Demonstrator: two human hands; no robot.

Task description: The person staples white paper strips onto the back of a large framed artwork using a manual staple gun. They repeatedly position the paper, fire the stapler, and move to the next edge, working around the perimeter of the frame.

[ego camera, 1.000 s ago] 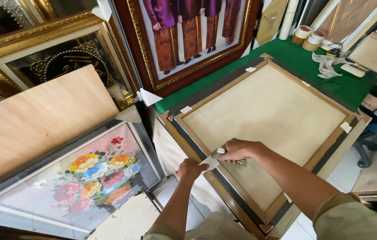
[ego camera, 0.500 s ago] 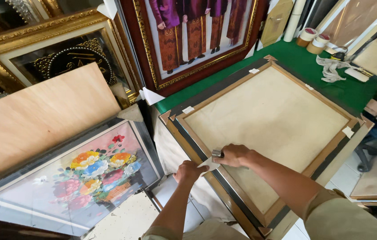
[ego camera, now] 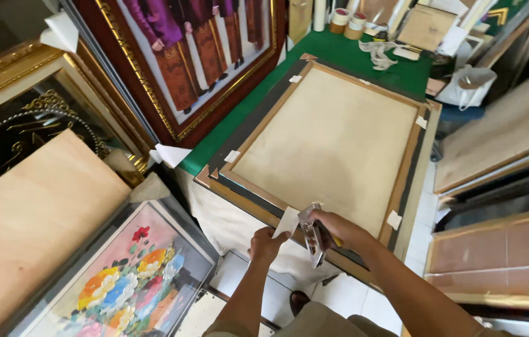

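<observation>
The right hand (ego camera: 339, 229) is curled tight around a metal staple gun (ego camera: 312, 236), gripping it at the near edge of a framed canvas (ego camera: 330, 140) that lies face down. Just to its left, the left hand (ego camera: 266, 243) pinches a small white paper tab (ego camera: 287, 221) between thumb and fingers, holding it against the same near edge of the wooden frame, so the tab sits right beside the tool's nose. The canvas back is plain beige, ringed by a light wood stretcher and a dark outer moulding, with similar white tabs at its other sides. It rests on a green-topped bench (ego camera: 333, 47). At the far end of the bench stand rolls of tape (ego camera: 349, 19). Left of the bench a large portrait in a red and gold frame (ego camera: 183, 62) leans upright, and below it lies a flower painting (ego camera: 133, 281).
</observation>
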